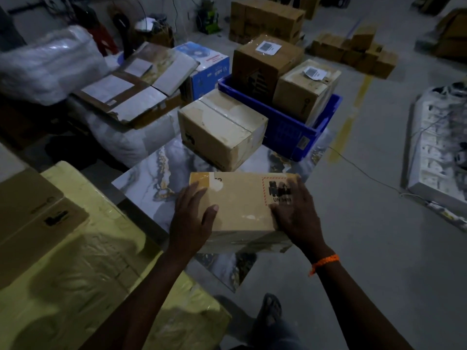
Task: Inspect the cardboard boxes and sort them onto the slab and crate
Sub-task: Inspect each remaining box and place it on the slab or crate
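Observation:
A flat cardboard box [242, 205] with a red-bordered battery label lies on the marbled slab [151, 183] near its front. My left hand [193, 218] grips the box's left end, and my right hand [298, 213] presses on its right end over the label. Behind it a second taped cardboard box [222, 127] stands on the slab. Further back, the blue crate [283, 125] holds two upright cardboard boxes, a brown one [262, 64] and a paler one [303, 89], each with a white label on top.
A yellow wrapped bundle [101, 274] at my left carries another cardboard box [32, 210]. A blue printed carton [209, 69], loose tiles [136, 87] and a plastic-wrapped bundle [48, 61] lie at back left. More cartons [353, 51] sit on the floor beyond. A white panel [439, 145] lies at right.

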A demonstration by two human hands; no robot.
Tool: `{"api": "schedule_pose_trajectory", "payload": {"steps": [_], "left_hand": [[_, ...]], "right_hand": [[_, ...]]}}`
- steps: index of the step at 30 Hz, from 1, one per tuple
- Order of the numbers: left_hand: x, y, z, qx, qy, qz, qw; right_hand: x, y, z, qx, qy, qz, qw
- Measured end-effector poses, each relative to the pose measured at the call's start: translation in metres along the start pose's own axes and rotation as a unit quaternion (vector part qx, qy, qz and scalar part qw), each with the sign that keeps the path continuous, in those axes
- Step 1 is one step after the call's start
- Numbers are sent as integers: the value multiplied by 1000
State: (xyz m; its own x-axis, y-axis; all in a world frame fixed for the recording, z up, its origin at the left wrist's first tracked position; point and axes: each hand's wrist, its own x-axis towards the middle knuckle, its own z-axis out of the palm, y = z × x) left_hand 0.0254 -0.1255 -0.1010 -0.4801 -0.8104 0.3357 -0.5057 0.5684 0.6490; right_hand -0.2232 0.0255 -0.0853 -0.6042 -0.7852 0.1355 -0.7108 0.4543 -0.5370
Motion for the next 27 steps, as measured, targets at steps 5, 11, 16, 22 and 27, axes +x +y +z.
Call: {"api": "schedule_pose_trajectory", "payload": {"steps": [5,11,16,22,27], "left_hand": [[-52,-30,-10,-231,8,-163,959],[-61,-34,-5,-135,-53,-191,971],[-41,-4,-35,-73,73,-133,986],[5,-25,-30,-60,-22,-154,986],[37,-34,-8,-36,-113,-152,981]], "right_hand": [[-61,19,-4,235,6,182,955],[-76,-5,1,315,-11,198,928],[-71,-13,-10,323,35,179,929],[-62,-3,12,300,33,183,936],[-56,12,27,251,3,175,952]]}}
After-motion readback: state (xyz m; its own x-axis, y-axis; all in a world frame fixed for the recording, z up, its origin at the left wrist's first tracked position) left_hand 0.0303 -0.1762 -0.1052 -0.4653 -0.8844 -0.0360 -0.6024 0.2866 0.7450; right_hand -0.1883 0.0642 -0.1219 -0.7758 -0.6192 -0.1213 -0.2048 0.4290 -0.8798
